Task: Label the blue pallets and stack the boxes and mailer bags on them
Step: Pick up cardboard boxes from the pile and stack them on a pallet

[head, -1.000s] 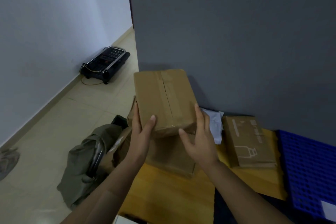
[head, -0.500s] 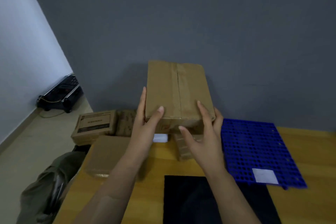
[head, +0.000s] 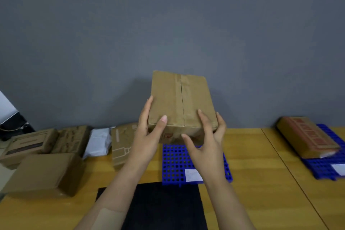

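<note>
while both hands, left hand (head: 149, 136) and right hand (head: 207, 145), clasp the taped box (head: 180, 102) above the blue pallet (head: 174, 162), each grip holds it. an off-centre release could tip it off the edge.

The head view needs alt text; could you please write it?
Both hands, left hand and right hand, hold a taped cardboard box above a labelled blue pallet on a wooden table. More parcels lie left.

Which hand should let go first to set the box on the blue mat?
Probably the right hand: its fingers curl under the box near the bottom edge, over the blue pallet, so they would get trapped. The left hand grips the side and can steady it.
</note>
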